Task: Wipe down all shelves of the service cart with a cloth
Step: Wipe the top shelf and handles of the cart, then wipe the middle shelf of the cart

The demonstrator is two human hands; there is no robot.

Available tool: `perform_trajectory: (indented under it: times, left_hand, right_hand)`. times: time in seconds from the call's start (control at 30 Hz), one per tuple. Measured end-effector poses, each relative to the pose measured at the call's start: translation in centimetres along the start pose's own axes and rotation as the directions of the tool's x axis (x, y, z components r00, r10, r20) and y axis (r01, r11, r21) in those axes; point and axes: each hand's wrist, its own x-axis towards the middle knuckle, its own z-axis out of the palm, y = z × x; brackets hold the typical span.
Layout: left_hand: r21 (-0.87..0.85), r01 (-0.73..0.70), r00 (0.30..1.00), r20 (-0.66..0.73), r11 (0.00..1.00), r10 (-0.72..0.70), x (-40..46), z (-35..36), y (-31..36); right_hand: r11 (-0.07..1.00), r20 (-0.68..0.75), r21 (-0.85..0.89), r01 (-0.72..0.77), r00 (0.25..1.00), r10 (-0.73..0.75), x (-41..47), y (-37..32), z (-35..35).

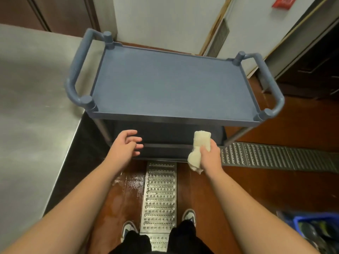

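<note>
Standing over a blue-grey plastic service cart (170,83), the person faces its long side, with a stainless steel counter (33,99) close on the left and perforated metal drain grates (159,197) set into the wet reddish floor underfoot. The cart's top shelf (165,88) looks bare and matte, walled by a low raised lip, with a tubular handle (77,70) at each short end; a lower shelf (165,136) shows dimly beneath it, and anything below that is hidden. A blue crate (311,228) sits at the lower right edge of view. Both hands hover in front of the cart's near edge, below the level of the top shelf and apart from it. The left hand (126,143) is empty, its fingers loosely spread. The right hand (211,153) grips a white cloth (199,145) around its middle, the bundle sticking up above the fist and drooping below it. That cloth is soft and light, probably damp, and will likely work best opened flat under the palm. The cart probably rolls easily, so the free hand would do well to steady a handle or the rim during wiping.
</note>
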Motion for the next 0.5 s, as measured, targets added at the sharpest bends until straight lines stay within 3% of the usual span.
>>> perform_trajectory:
  times: [0.23, 0.5]
  left_hand:
    - [-0.101, 0.079, 0.994, -0.068, 0.992, -0.086, 6.1, 3.6, -8.9]
    - [-0.147, -0.034, 0.994, -0.109, 0.988, 0.018, 18.5, 10.2, -19.9]
  right_hand:
    - [1.000, 0.059, -0.005, 0.021, 0.998, -0.021, 5.9, 7.2, 6.1]
    - [0.990, -0.015, 0.079, 0.120, 0.993, -0.119, 17.7, 16.3, 12.6]
